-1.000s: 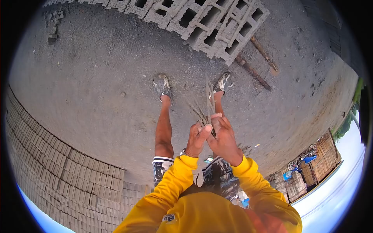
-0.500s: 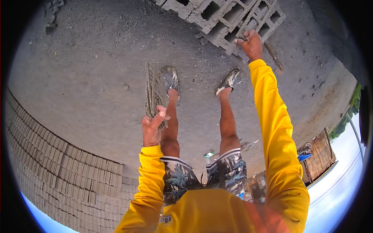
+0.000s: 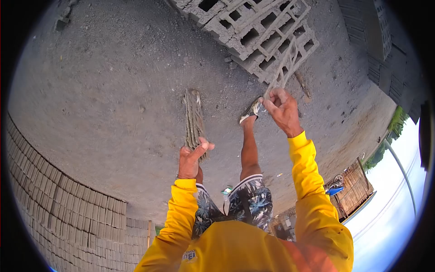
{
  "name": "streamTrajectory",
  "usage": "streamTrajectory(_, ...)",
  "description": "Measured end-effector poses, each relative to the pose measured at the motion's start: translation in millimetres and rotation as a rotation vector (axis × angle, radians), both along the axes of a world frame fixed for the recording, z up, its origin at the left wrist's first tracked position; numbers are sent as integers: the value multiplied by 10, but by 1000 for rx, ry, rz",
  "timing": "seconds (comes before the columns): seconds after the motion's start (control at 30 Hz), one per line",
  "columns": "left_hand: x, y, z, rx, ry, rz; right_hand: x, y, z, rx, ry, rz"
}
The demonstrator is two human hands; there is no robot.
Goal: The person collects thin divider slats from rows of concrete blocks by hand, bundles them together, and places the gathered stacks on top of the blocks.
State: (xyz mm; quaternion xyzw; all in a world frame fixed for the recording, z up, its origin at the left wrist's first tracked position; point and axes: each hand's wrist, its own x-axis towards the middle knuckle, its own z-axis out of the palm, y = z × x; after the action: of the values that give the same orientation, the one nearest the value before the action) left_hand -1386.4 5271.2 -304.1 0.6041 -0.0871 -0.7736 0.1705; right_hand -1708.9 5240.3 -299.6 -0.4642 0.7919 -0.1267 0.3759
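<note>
My left hand (image 3: 192, 159) is closed round a bundle of thin, grey, mud-crusted strips (image 3: 193, 118), seen nearly edge-on and pointing away from me. My right hand (image 3: 284, 111) pinches the near end of a thin grey frame with openings (image 3: 282, 75), slanting up in front of the hollow concrete blocks (image 3: 222, 32). Those blocks stand together on the ground with their rectangular holes facing me. Whether the frame's far end still touches the blocks, I cannot tell.
Long rows of stacked grey blocks (image 3: 68, 199) line the left side. A stick (image 3: 302, 86) lies on the gravelly ground (image 3: 122, 81) right of the hollow blocks. Dark structures (image 3: 385, 54) stand at upper right, and a wooden shed (image 3: 355, 192) at lower right.
My right hand has drawn back toward me from the block edge, bringing the thin frame with it. My left hand has shifted slightly right and down, still holding the strips.
</note>
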Motion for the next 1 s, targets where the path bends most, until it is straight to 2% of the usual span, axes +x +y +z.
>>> streamTrajectory(0.07,-97,-89,101,-60,83,24,488,48,355,-14,-89,32)
streamTrajectory(0.13,-177,-141,229,-97,154,72,1045,142,501,-122,-103,-39)
streamTrajectory(0.2,-202,-253,327,-129,211,141,1395,228,619,-36,-224,-62)
streamTrajectory(0.3,-45,-237,262,-128,276,276,1883,27,771,-196,-275,-137)
streamTrajectory(0.33,11,-256,270,-120,302,320,1889,6,739,-212,-313,9)
streamTrajectory(0.43,100,-503,432,-116,228,230,1932,-72,751,-170,-419,13)
streamTrajectory(0.53,195,-727,504,-150,75,-66,1473,-208,500,-40,-580,37)
streamTrajectory(0.57,228,-773,468,-172,10,-152,1294,-293,312,-26,-385,-88)
streamTrajectory(0.63,312,-857,407,-151,-88,-125,790,-477,-239,-89,-63,-332)
streamTrajectory(0.73,468,-962,228,-149,-171,33,-84,-633,-1268,-129,451,-82)
streamTrajectory(0.77,477,-1041,164,-144,-192,72,-271,-728,-1524,31,466,-76)
streamTrajectory(0.83,555,-1102,138,-95,-250,122,-411,-923,-1747,184,519,-36)
streamTrajectory(1.0,523,-1183,-9,14,-338,61,-625,-1002,-1830,228,468,-9)
